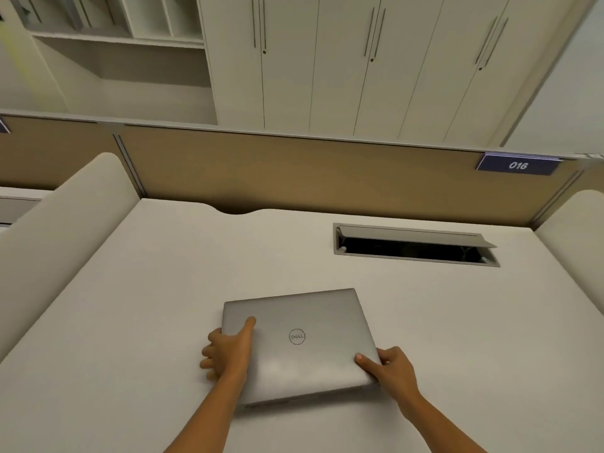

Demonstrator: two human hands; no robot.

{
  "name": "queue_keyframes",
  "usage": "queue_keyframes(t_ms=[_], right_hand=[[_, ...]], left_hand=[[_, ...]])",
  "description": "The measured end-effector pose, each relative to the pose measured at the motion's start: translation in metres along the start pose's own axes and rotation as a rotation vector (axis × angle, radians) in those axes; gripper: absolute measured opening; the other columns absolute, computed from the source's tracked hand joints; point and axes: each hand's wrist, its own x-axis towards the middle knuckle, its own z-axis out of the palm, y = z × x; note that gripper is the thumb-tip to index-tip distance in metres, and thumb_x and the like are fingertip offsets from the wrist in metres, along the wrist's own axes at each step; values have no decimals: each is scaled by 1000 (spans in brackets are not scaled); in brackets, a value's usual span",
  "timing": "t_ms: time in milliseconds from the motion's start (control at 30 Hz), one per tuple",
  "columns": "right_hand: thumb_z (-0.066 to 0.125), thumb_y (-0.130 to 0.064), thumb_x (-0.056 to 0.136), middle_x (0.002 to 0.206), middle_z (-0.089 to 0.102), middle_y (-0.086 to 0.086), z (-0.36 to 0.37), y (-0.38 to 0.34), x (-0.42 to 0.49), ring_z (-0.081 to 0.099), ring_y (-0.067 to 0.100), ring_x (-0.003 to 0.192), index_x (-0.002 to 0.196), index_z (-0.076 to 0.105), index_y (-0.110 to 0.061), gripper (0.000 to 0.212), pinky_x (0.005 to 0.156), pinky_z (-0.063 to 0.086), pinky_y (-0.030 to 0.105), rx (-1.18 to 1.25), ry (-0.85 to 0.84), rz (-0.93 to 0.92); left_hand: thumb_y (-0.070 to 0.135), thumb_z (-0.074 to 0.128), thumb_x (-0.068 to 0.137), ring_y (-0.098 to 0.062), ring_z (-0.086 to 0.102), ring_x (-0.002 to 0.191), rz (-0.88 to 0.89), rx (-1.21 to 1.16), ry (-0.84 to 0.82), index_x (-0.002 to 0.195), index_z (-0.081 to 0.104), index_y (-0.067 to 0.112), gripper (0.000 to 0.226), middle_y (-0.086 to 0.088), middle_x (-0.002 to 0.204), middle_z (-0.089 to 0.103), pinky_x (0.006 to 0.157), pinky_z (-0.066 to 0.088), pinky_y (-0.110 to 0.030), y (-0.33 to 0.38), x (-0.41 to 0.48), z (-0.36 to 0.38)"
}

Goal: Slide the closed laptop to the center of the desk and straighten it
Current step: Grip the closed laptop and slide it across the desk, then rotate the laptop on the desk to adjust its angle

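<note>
A closed silver laptop (304,341) with a round logo on its lid lies on the white desk (147,305), near the front and about midway across. It is turned slightly, with its right side nearer to me. My left hand (227,349) grips its left edge, thumb on the lid and fingers curled beside it. My right hand (389,366) holds the near right corner, thumb pressed on top.
An open cable hatch (415,245) is sunk in the desk at the back right. A tan partition (294,171) with a "016" label (518,165) closes the far edge. Rounded side panels (65,223) flank the desk. White cabinets stand behind.
</note>
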Motion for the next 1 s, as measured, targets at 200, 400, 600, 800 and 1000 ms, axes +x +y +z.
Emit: queue_keyframes(t_ms=[200,400,600,800,1000], right_hand=[[84,-52,63,74,51,0,-14,43,-41,56,14,63,62,45,-18,52,56,37,24,51,165,83],[84,-50,64,80,56,3,-28,72,-66,60,16,70,69,52,-10,52,57,39,24,79,228,137],[83,-50,65,81,57,5,-38,87,-88,61,17,70,70,52,-9,52,58,41,25,72,295,181],[83,-52,64,68,54,-1,-46,94,-108,54,11,60,70,44,-13,55,52,35,23,-23,350,164],[82,-52,66,65,51,-8,-48,99,-111,53,11,60,75,54,-7,53,50,33,20,-170,363,78]], left_hand=[[63,72,64,-37,38,118,126,83,-91,129,43,18,84,-16,129,45,99,33,-50,8,-23,24],[66,70,62,-36,38,118,252,174,-204,132,42,19,89,-14,129,45,98,34,-48,21,-42,48],[69,67,60,-35,37,119,287,228,-275,133,41,20,91,-13,130,44,101,34,-48,22,-60,71],[70,63,67,-35,36,120,313,285,-271,134,42,17,88,-14,131,44,101,34,-47,11,-73,87],[67,54,80,-37,35,121,366,284,-231,138,40,13,80,-19,135,42,106,30,-48,4,-74,94]])
